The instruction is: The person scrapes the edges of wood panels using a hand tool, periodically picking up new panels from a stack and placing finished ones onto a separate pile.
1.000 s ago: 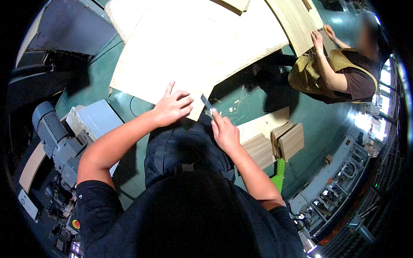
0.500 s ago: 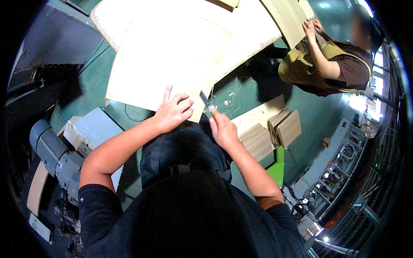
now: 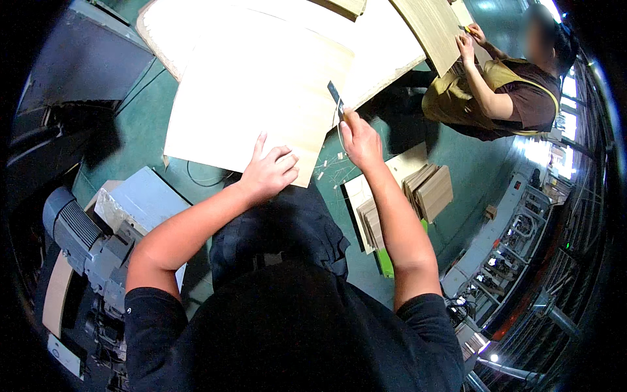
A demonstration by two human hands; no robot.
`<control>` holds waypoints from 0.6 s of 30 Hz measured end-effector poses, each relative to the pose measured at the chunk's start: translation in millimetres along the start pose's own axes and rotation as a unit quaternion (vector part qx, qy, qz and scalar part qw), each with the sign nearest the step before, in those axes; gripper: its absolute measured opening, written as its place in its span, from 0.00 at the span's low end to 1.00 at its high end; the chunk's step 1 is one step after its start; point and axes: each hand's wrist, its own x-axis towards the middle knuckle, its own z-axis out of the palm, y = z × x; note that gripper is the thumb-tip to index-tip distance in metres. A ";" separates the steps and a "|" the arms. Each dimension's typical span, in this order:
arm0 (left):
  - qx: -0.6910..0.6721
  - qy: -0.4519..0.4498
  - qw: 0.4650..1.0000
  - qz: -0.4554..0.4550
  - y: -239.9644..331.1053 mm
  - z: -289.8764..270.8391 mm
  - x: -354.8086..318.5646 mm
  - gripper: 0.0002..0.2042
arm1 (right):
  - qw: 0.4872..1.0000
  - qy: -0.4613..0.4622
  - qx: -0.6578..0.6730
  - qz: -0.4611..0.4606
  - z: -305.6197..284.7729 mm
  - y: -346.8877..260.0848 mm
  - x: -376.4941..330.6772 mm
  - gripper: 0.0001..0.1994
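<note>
A large pale sheet of wood veneer (image 3: pixel 241 108) lies on the bright table (image 3: pixel 385 49), its near edge reaching out toward my body. My left hand (image 3: pixel 269 173) rests on the near part of that sheet, fingers stretched and partly spread. In my right hand (image 3: pixel 361 140) is a knife (image 3: pixel 336 95) with a long dark blade pointing away from me, at the sheet's right edge. A thin pale strip hangs beside the blade; whether it is still joined to the sheet I cannot tell.
At the far right a co-worker (image 3: pixel 493 98) holds a yellow-handled knife (image 3: pixel 464 29) over another veneer sheet (image 3: pixel 432 32). Veneer stacks (image 3: pixel 432 193) stand low at my right, with scraps on the floor. A grey motor (image 3: pixel 73 217) and blue-grey box (image 3: pixel 147 196) are at my left.
My right hand has moved away from me along the sheet's right edge, taking the knife with it. My left hand stays on the sheet, nearly in place.
</note>
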 end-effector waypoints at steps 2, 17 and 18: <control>0.002 0.000 1.000 -0.004 -0.2 -4.5 3.3 0.06 | 1.000 -0.001 0.004 0.008 0.6 -2.8 1.8 0.19; -0.071 -0.261 0.961 0.051 -25.8 -101.4 25.5 0.44 | 0.992 0.044 0.111 0.047 65.5 -36.1 -114.2 0.26; -0.041 -0.250 0.967 0.014 -24.8 -90.5 36.4 0.46 | 0.991 0.044 0.109 0.058 66.6 -36.4 -113.9 0.27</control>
